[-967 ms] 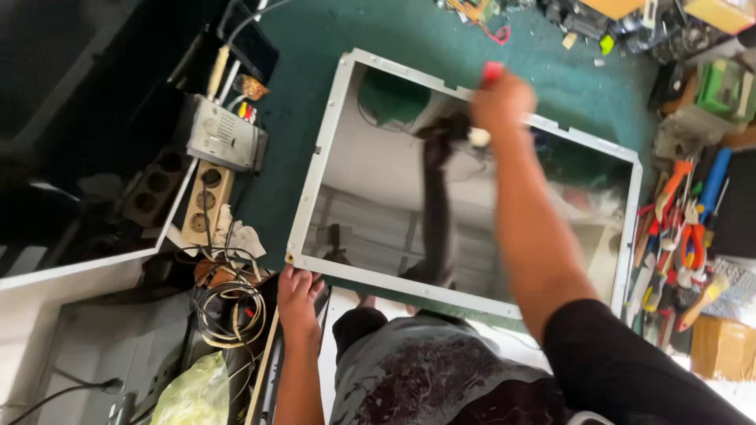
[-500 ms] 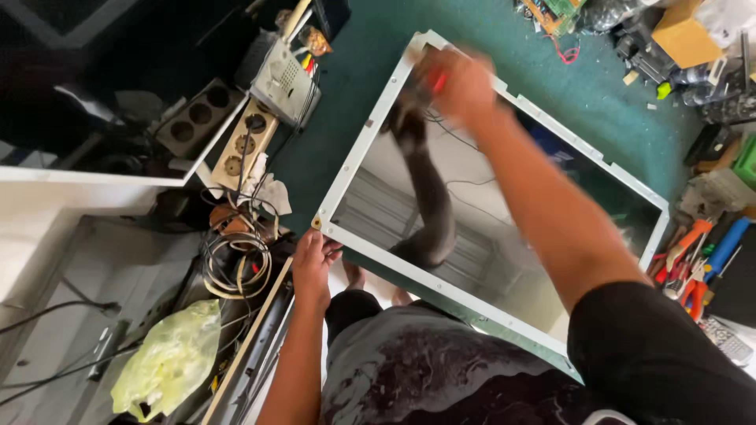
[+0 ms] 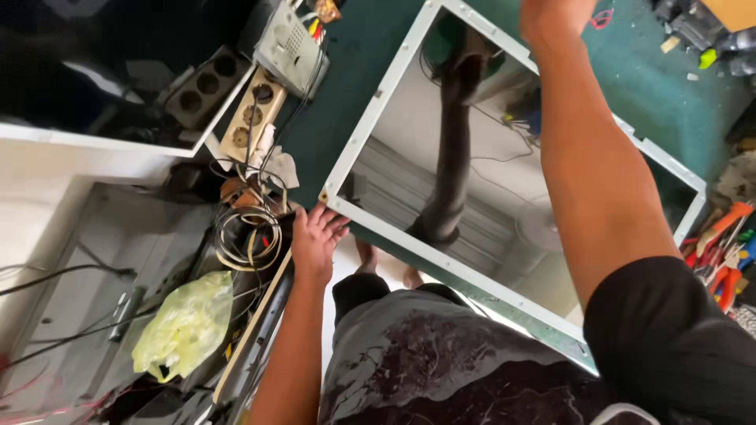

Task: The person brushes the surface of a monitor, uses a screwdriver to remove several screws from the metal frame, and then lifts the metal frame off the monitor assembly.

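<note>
A white-framed reflective panel fills the centre of the frame (lying on green matting). The left hand touches its lower-left corner, fingers loosely curled. The right hand, at the top edge, is cropped; its grip cannot be told.

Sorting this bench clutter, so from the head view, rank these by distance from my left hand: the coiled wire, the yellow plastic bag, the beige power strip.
From the left hand:
1. Coiled wire, just to its left.
2. Yellow plastic bag, lower left.
3. Beige power strip, above, at upper left.
The last two are fairly close.
</note>
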